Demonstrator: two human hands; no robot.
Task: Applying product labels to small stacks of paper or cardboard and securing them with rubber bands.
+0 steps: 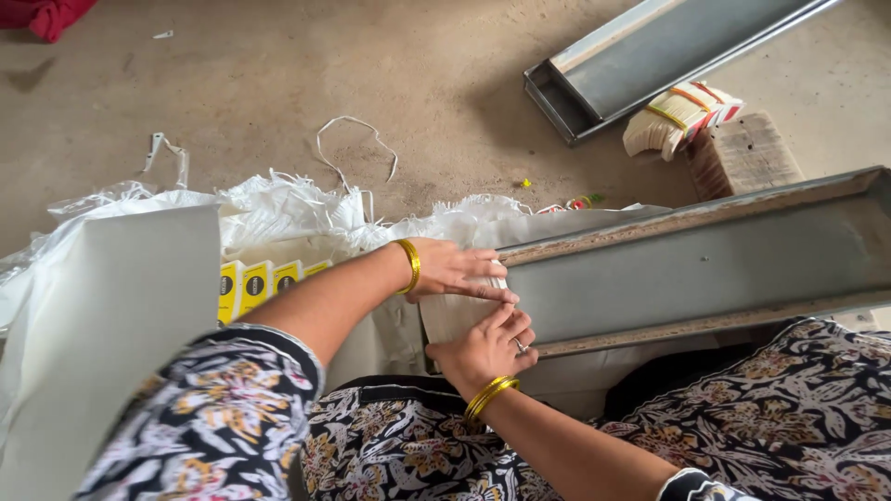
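Observation:
My left hand [457, 269] lies flat with fingers stretched on a stack of pale flat cards [455, 315] at the near end of a long grey metal trough [705, 260]. My right hand [484, 348] presses against the same stack from below, fingers curled on its edge, a ring on one finger. Both wrists wear gold bangles. The stack stands on edge inside the trough's left end; much of it is hidden by my hands.
A white woven sack [297, 209] holding yellow-and-black small boxes [255, 283] lies to the left, next to a large white sheet [102, 325]. A second metal trough [650, 56], a banded bundle of cards [682, 116] and a wooden block [747, 153] lie on the concrete floor beyond.

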